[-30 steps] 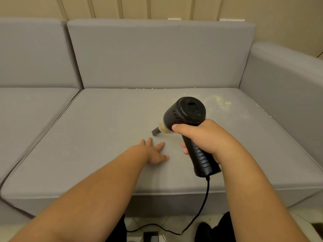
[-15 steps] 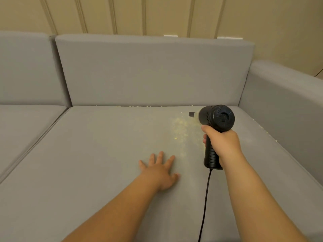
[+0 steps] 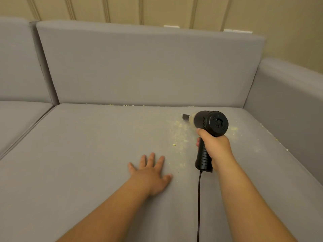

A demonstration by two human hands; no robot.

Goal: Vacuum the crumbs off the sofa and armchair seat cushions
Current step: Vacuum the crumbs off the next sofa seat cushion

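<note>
On the grey woven seat cushion [image 3: 87, 154], the left hand [image 3: 151, 173] lies flat, fingers spread. Right of it, the right hand [image 3: 215, 147] is wrapped around the ribbed grip of a black pistol-shaped vacuum [image 3: 209, 124], its cord [image 3: 198, 206] trailing down. Pale yellow crumbs [image 3: 177, 130] scatter between the hands and beneath the nozzle [image 3: 185, 117], near the back cushion [image 3: 148, 67].

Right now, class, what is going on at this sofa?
A person is vacuuming crumbs off a grey sofa seat cushion. The right hand grips a black corded handheld vacuum, its nozzle pointing left near the back of the seat. The left hand lies flat and open on the cushion. Yellowish crumbs remain scattered beside the nozzle, along the back seam and by the armrest, so the job is unfinished.
</note>
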